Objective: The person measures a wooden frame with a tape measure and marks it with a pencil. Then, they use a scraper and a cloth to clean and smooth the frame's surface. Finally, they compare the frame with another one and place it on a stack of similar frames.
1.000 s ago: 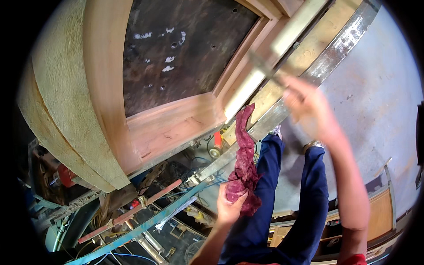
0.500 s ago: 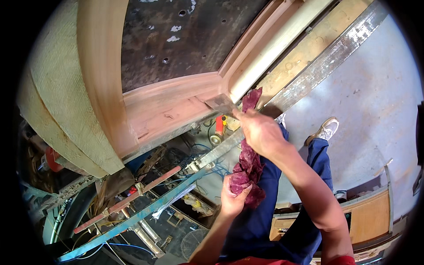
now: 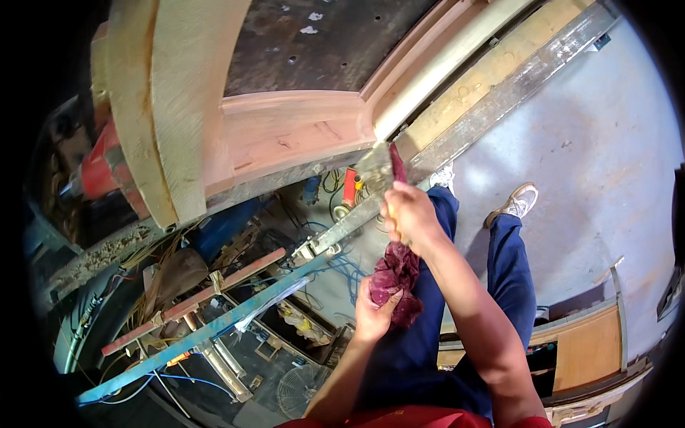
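Observation:
My left hand point(image 3: 372, 314) is closed around the bunched lower part of a maroon cloth point(image 3: 397, 279), just above my thigh. Above it, my right hand point(image 3: 411, 216) grips a broad-bladed scraper point(image 3: 374, 165), its handle mostly hidden in the fist. The cloth runs up through or behind that fist, and its upper end shows beside the blade. The blade stands off the pinkish curved frame point(image 3: 300, 135), near its lower right corner. A dark, spotted panel point(image 3: 300, 50) fills the inside of the frame.
A long metal beam point(image 3: 492, 107) runs diagonally on the right. Below the frame are a teal rail point(image 3: 214, 332), a reddish bar point(image 3: 193, 307), tangled hoses and a red tool point(image 3: 349, 187). A wire-guarded fan point(image 3: 301, 391) sits low. A wooden cabinet point(image 3: 589, 349) stands lower right.
My right hand has drawn the scraper back off the frame's corner, slightly down toward me. My left hand keeps its hold on the cloth. The whole view has shifted a little.

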Demonstrator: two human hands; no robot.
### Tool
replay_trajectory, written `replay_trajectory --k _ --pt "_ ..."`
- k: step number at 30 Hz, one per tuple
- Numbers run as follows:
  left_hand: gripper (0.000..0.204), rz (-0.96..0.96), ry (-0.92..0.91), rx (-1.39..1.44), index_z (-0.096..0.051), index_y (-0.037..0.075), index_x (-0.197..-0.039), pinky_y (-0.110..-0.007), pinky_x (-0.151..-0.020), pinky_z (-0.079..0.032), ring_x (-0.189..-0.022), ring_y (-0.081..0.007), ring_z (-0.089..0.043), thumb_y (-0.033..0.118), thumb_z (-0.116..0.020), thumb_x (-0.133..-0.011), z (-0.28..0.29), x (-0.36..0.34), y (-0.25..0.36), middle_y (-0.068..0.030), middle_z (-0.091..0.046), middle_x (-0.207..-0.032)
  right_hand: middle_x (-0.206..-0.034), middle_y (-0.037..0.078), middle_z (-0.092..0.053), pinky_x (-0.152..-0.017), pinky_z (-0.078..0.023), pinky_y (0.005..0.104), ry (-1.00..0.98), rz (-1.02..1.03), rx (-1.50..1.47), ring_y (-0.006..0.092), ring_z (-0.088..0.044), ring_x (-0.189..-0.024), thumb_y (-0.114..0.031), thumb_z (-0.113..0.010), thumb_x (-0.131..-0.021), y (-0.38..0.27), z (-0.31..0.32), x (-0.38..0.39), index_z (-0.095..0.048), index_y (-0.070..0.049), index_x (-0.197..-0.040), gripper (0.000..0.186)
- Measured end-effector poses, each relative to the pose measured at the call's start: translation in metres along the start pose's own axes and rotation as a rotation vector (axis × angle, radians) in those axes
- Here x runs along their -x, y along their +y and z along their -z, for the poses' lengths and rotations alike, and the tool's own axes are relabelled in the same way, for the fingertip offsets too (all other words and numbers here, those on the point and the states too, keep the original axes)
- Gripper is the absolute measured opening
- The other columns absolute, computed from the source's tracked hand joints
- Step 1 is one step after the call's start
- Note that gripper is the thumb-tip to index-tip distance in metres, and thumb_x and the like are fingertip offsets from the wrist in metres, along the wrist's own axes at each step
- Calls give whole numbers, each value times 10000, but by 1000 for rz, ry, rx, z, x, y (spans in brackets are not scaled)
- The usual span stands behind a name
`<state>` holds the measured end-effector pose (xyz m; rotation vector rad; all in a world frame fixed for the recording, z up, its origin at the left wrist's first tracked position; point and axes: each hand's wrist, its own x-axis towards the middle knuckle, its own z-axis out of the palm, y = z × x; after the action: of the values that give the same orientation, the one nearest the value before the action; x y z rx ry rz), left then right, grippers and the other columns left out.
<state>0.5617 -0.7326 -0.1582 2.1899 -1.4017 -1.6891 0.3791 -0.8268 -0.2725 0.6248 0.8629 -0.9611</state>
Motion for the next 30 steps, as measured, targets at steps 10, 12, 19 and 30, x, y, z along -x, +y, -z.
replay_trajectory --k 10,12,19,30 --pt "414 -29 96 -142 -575 20 -1218 -323 -972 -514 -1028 -146 -637 154 -835 -925 1 42 -24 -75 -684 -1117 -871 66 -586 -406 -387 245 -622 166 -82 98 -527 -592 -168 -563 -1080 -18 -82 82 -553 -32 -1093 136" --pt "412 -49 105 -114 -575 19 -1213 -325 -965 -517 -1026 -144 -637 156 -835 -926 4 57 -34 -70 -687 -1098 -878 60 -597 -407 -395 237 -656 225 148 91 -529 -591 -190 -571 -1085 -28 -111 117 -549 -21 -1100 171" --pt "412 -143 253 10 -580 28 -1277 -343 -949 -531 -1021 -175 -661 179 -793 -958 40 118 -37 -91 -715 -1132 -640 44 -546 -384 -357 286 -234 289 478 139 -466 -415 -202 -486 -1107 20 5 196 -550 -42 -942 238" --pt "439 -754 -356 -457 -594 -6 -1283 -375 -967 -515 -1091 -247 -656 157 -763 -913 -37 232 121 -138 -669 -1185 -612 6 -511 -383 -346 276 -102 440 509 88 -448 -430 -269 -510 -1107 159 127 519 -518 -75 -795 368"
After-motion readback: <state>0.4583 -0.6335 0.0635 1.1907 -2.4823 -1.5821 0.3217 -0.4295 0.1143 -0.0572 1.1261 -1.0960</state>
